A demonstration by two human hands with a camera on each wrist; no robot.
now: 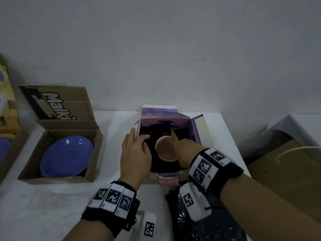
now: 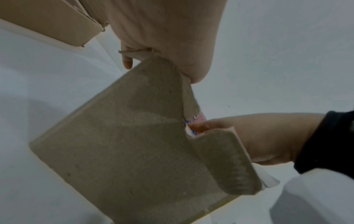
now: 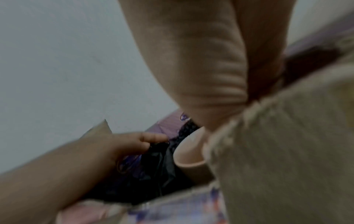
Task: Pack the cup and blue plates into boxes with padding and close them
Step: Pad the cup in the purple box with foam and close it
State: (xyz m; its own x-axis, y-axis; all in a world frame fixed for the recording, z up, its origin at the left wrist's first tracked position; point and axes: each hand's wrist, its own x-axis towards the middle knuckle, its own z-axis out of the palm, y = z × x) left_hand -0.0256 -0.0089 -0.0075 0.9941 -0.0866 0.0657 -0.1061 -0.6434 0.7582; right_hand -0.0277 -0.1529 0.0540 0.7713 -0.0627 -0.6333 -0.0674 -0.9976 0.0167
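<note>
Nearest the front edge of the white-covered table (image 1: pixel 52 206), a crumpled sheet of black bubble wrap (image 1: pixel 180 213) lies just under the right forearm. Beyond it, at the middle of the table, stands a pink and purple printed cardboard box (image 1: pixel 194 129) with its top flaps open, lined with more black padding (image 1: pixel 152 133). A pale pink cup (image 1: pixel 165 150) sits upright inside, mouth up, against the box's near-right part with padding around it. The left hand (image 1: pixel 135 152) lies over the box's left wall, thumb outside and the fingers (image 3: pixel 153 137) bent into the black padding beside the cup, pushing or gripping it; which one cannot be told. The right hand (image 1: pixel 182 145) reaches in over the near-right corner, touching the cup's right rim; its fingers are mostly hidden, so how far it is closed cannot be told. Toward the left edge of the table, well apart from the printed box, an open brown corrugated cardboard box (image 1: pixel 27 171) holds a round blue plate (image 1: pixel 66 155) tilted against its walls, the lid flap standing up behind it. A grey-white wall (image 1: pixel 173 49) rises behind the table's far edge.
</note>
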